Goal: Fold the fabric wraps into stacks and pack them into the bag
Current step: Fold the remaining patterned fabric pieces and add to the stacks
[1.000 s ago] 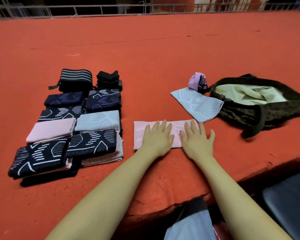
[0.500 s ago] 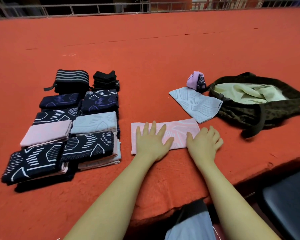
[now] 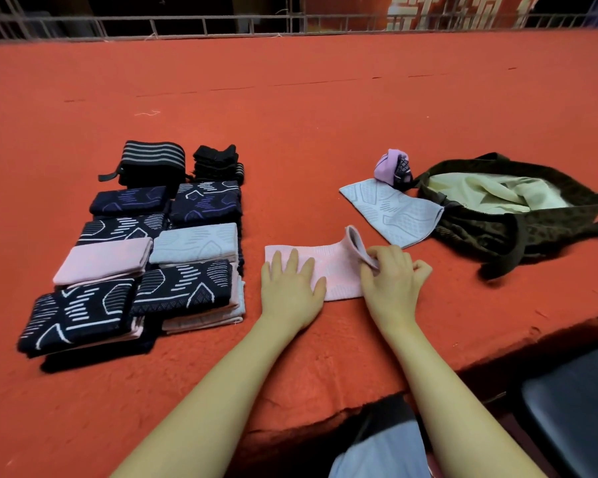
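Two hands [image 3: 339, 281], one pink wrap [image 3: 339, 269]

Left hand [image 3: 290, 288] covers the middle of the pink wrap [image 3: 339, 270]; right hand [image 3: 392, 277] hides its right end below the lifted edge. Lower layers of the stacks [image 3: 145, 257] are buried, count can't be told. Bag [image 3: 518, 215] interior mostly hidden under pale lining; its right strap is cut by the frame edge. Small purple bundle [image 3: 392, 167] too bunched to identify. Surface [image 3: 290, 115] runs off left and right edges. Dark seat [image 3: 573, 408] cropped at bottom right. Background past the railing [image 3: 290, 24] is dark, unreadable.
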Demonstrator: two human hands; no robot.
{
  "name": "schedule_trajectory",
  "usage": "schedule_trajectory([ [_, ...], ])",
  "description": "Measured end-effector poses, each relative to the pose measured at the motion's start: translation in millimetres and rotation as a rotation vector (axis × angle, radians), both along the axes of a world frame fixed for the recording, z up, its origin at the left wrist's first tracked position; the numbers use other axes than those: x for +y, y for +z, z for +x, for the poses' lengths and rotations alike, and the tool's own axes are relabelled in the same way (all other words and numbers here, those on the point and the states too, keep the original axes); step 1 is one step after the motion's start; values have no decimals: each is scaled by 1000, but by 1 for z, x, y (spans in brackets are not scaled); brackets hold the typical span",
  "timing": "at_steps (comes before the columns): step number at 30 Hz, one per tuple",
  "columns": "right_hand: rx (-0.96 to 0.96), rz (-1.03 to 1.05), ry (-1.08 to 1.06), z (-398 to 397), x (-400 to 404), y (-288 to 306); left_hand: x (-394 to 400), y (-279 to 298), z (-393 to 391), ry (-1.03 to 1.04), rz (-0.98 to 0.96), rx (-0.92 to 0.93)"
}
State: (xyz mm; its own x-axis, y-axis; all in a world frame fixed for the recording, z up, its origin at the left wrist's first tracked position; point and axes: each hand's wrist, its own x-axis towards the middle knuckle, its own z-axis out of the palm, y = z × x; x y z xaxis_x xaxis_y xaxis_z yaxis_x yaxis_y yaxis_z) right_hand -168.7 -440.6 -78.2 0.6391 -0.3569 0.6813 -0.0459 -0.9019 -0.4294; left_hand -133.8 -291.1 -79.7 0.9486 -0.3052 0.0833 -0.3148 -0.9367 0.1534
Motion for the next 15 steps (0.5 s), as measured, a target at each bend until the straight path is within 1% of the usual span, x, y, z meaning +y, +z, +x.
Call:
schedule_trajectory([
  [4, 3, -88, 82, 6, 12, 11, 9, 6, -6, 107, 28, -12],
  [9, 103, -349, 56, 20, 29, 12, 12, 1, -8, 167, 2, 7],
  [11, 151, -434, 78, 23, 36, 8, 12, -1, -10, 190, -17, 15],
  [13, 197, -451, 123, 23, 39, 1, 12, -4, -9, 178, -75, -89],
  [15, 230, -360, 188, 19, 36, -4, 12, -9, -6, 159, -96, -200],
])
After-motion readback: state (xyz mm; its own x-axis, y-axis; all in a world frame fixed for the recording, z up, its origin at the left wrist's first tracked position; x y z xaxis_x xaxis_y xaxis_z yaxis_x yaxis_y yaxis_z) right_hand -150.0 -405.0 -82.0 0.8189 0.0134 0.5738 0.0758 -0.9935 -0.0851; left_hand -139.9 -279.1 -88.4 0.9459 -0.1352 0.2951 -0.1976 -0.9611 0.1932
